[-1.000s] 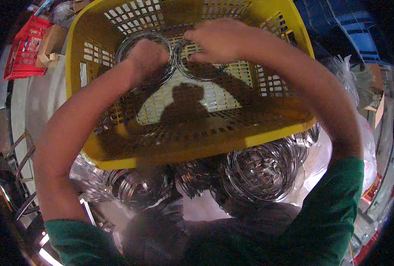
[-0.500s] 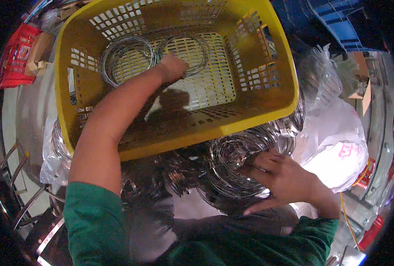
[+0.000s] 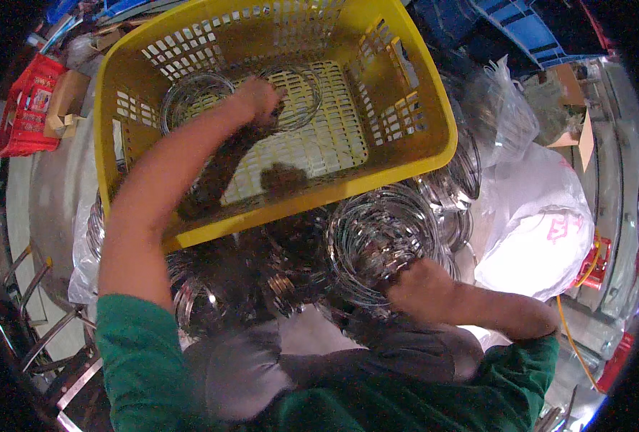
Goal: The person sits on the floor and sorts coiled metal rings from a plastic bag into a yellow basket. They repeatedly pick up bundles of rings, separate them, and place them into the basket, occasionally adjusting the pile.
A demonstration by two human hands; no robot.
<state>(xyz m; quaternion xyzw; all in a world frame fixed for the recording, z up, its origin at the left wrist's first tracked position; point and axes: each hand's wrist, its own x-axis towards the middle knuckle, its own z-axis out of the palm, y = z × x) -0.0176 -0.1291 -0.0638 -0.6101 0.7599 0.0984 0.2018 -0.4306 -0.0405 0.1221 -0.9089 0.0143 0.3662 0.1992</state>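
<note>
My left hand [image 3: 258, 101] reaches into a yellow plastic basket [image 3: 319, 193]. It hovers at the left edge of one ring-shaped coil of metal wire [image 3: 318, 101], its visible fingers curled; what lies in them is hidden. To its left a second wire coil [image 3: 167, 108] rests against the basket's slotted wall, partly behind my forearm. Outside the basket's front rim, my right hand [image 3: 417, 291] is closed on the lower right of a thick bundle of shiny wire coils [image 3: 345, 245], its fingertips buried among the loops.
More wire coils [image 3: 470, 162] lie along the basket's right side, beside a clear plastic bag [image 3: 510, 115] and a white bag [image 3: 539, 248]. A red crate [image 3: 28, 108] and a cardboard box [image 3: 64, 108] are at the far left. A metal frame [image 3: 35, 288] stands at lower left.
My right hand, spread over the wire bundle before, has lowered and closed on its near edge. My left hand stays inside the basket by the coils. The whole view has shifted slightly.
</note>
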